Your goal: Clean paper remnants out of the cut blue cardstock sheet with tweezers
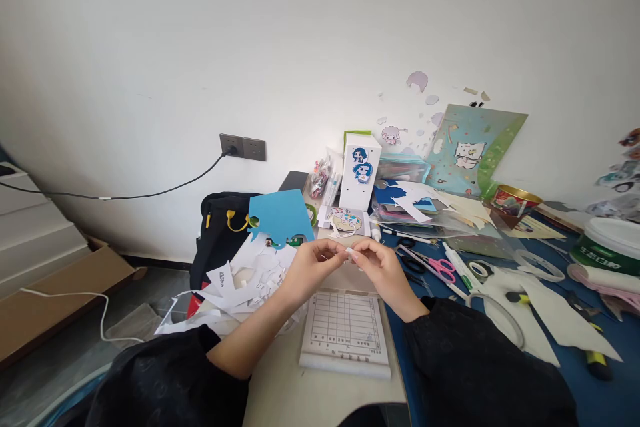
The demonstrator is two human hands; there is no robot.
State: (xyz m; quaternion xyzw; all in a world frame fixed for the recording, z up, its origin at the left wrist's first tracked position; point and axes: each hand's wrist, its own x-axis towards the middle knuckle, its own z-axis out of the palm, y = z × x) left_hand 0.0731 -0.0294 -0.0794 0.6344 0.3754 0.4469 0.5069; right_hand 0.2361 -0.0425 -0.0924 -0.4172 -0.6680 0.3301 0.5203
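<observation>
White piece: The small white piece [349, 251] sat between my fingertips, above the far edge of the form pad [345, 330], which lay at 6 o'clock from it. It was too small and too covered to tell exactly what it was.
Left hand: My left hand [311, 268] came in from 8 o'clock, thumb and forefinger pinching the piece's left side.
Right hand: My right hand [384, 275] came in from 4 o'clock, thumb and forefinger closed on its other side.
Feel: I judged it very light, probably thin and paper-like, more apt to crease or tear than to slip.
Hold: The outer edges looked the best place to grip, with soft fingertip pressure; a hard squeeze might have crumpled it.
Scraps: The cut paper scraps [220, 283] lay at 8 o'clock, the blue sheet [283, 213] at 10 o'clock.
White box: The white box [356, 190] stood upright at 12 o'clock.
Scissors: The pink-handled scissors [434, 268] lay at 3 o'clock.
</observation>
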